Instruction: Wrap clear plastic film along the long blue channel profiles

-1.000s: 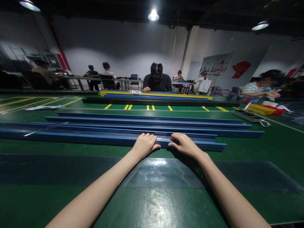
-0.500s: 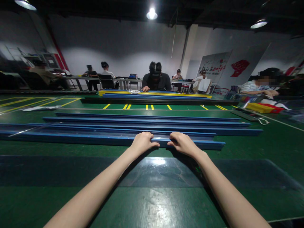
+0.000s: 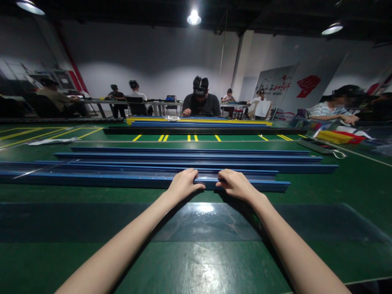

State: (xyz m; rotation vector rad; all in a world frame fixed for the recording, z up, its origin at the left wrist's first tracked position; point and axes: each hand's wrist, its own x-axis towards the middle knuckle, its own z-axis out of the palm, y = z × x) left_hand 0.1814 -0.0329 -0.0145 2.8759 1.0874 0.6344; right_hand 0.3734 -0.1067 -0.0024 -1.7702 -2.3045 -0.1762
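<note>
Both hands grip the nearest long blue channel strip (image 3: 122,180), which lies sideways on the green table. My left hand (image 3: 184,181) has its fingers over the far side and its thumb along the near wall. A short way to the right, my right hand (image 3: 234,183) is curled over the same strip with its thumb on the front edge. Between the hands a bare stretch of the strip shows. Just beyond lie more blue channel strips (image 3: 196,157), roughly parallel. In front of the strips, beneath my forearms, a clear plastic sheet (image 3: 205,228) lies flat.
Farther back are a black strip (image 3: 202,131) and yellow and blue strips (image 3: 245,122). A grey device with a white cable (image 3: 318,147) and a yellow bin (image 3: 333,136) lie at the right. Opposite me sits a person in black (image 3: 200,100); others sit beyond.
My hands keep the same hold on the blue strip, which stays in place. The person opposite has raised their head slightly.
</note>
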